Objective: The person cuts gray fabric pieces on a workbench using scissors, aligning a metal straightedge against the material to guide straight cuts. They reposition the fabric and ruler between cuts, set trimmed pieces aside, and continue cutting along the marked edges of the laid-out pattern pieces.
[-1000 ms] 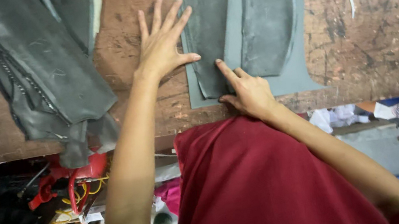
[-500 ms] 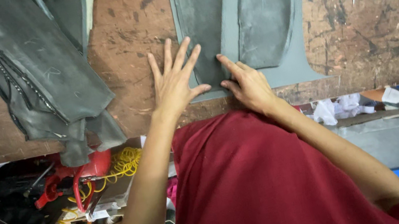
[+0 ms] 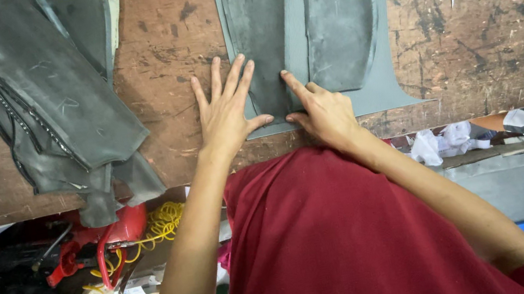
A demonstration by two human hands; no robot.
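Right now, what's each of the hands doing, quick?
Left hand: open, fingers spread, flat on the grey sheet edge.
Right hand: holding nothing, forefinger pressing the sheet.

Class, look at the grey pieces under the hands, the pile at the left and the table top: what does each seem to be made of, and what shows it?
Grey pieces: matt leather or leatherette, probably; flat, scuffed, cleanly cut edges. The left hand and right hand press them flat.
Pile: similar dark grey sheet, slightly shiny, with stitched seams; it hangs limply over the edge.
Table top: brown wood or board, bare, heavily scratched and stained.
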